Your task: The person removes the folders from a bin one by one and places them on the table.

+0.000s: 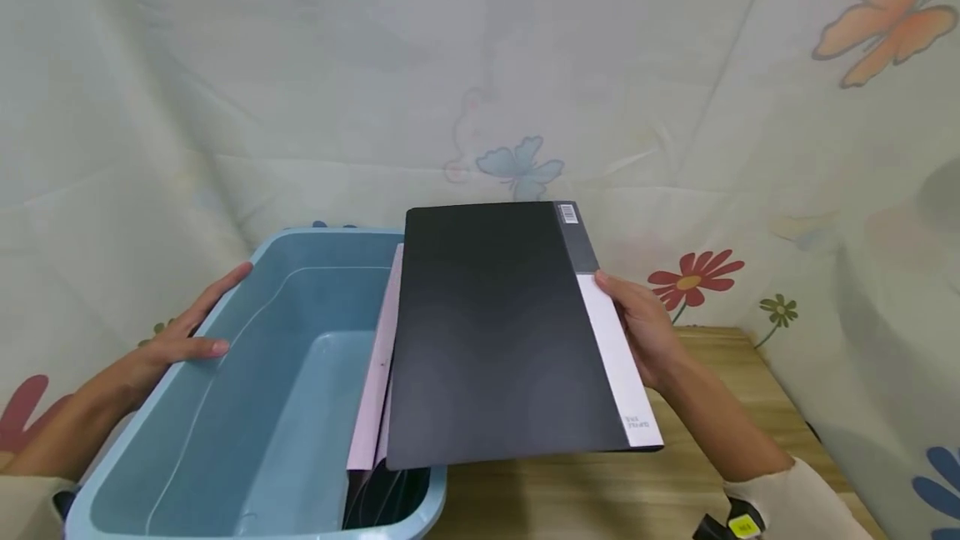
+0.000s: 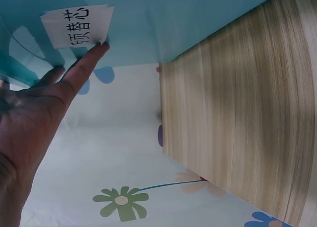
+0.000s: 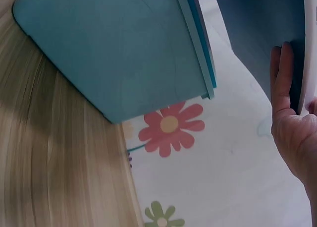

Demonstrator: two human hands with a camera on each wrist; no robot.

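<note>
Table [image 1: 517, 507] space is being taken by a tub [image 1: 255, 386], touched by the left hand [image 1: 176, 346], fingers straight; over its right rim, a binder [image 1: 487, 332], best kept level, is being pinched by the right hand [image 1: 641, 323].

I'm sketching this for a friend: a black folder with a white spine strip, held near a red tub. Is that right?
Not quite: the head view shows the tub is light blue. The black folder with its white spine strip is held near it.
</note>
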